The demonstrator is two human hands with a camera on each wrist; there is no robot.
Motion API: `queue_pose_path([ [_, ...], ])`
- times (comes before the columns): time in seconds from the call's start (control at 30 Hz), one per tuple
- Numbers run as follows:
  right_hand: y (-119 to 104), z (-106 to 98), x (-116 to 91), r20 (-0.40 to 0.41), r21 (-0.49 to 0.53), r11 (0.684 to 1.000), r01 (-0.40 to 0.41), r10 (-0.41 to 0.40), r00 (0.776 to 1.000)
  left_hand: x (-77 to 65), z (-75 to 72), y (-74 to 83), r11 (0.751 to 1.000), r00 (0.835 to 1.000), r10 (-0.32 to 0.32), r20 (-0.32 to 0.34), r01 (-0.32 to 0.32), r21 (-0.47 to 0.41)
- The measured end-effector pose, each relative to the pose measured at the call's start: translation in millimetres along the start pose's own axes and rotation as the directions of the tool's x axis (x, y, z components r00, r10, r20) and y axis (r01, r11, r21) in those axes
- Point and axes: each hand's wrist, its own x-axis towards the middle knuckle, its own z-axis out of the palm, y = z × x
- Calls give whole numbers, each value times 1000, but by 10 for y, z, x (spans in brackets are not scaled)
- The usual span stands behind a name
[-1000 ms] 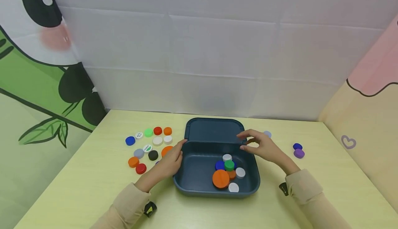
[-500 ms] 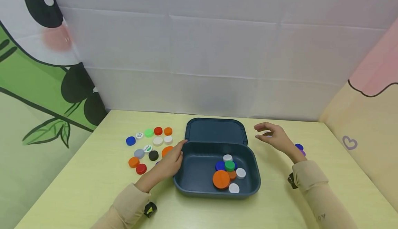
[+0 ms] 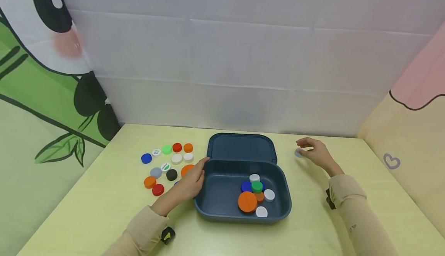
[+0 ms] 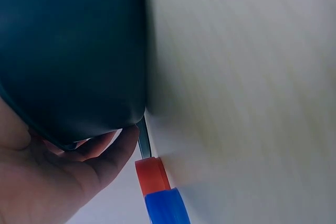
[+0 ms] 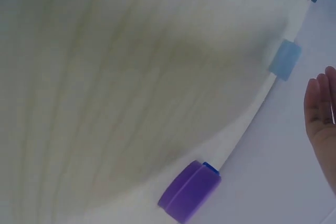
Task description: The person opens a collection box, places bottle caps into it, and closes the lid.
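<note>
My left hand (image 3: 187, 182) grips the left side of a dark blue lidded box (image 3: 217, 194), its fingers curled at the back left corner in the left wrist view. Inside the box lie several bottle caps, among them a large orange cap (image 3: 247, 202) and a green cap (image 3: 257, 187) on top of others. To the right of the box, my right hand (image 3: 319, 155) hovers over a light blue bottle cap (image 3: 298, 153), partly covering it in the head view. The right wrist view shows that cap on the table, apart from the loosely bent fingers.
The box's lid (image 3: 241, 148) lies folded back behind it. Left of the box several loose caps are spread, including a black cap (image 3: 172, 175) and a red cap (image 3: 158, 189). A purple cap (image 5: 190, 192) lies on the table's right side. A pale cloth wall (image 3: 240, 55) rises behind the table.
My right hand has moved from over the box's right back corner out to the right, down to the light blue cap. The left hand has kept its hold on the box.
</note>
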Motion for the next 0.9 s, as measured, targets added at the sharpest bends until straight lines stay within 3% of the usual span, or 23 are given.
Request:
queue_pose_path([
  [0.3,135,32,30,41,-53,997,-59,61,997,-3,-2,2,1000,1000,-6,3,7,-10],
  [0.9,174,72,85,62,-91,994,-57,63,996,0,-2,2,1000,1000,5,-2,-5,5],
])
